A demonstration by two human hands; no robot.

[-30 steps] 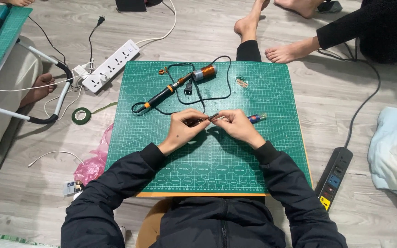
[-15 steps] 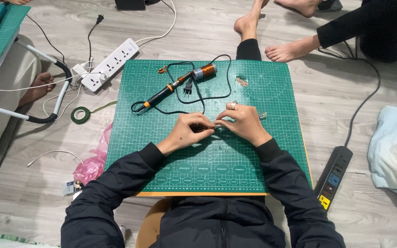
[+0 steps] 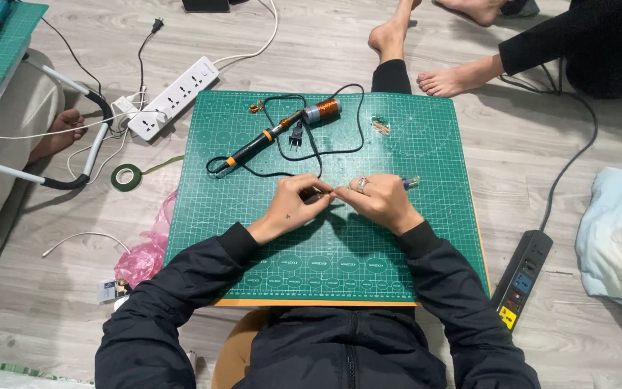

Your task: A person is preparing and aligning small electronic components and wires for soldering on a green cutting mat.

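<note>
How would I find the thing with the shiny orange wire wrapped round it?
Look at the big green cutting mat on the wooden floor. Near its far edge, a black soldering iron lies slanted. Just beyond the iron's handle end sits the coil, a small spool wound with copper wire, the only shiny orange, barrel-shaped thing there.

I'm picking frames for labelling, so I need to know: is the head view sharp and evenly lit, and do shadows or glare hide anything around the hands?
Head view: sharp overall, soft even light, no glare on the green cutting mat; a faint shadow lies beneath the left hand and right hand; the small part pinched between them is too tiny to resolve; edges bend slightly, wide-angle.
</note>
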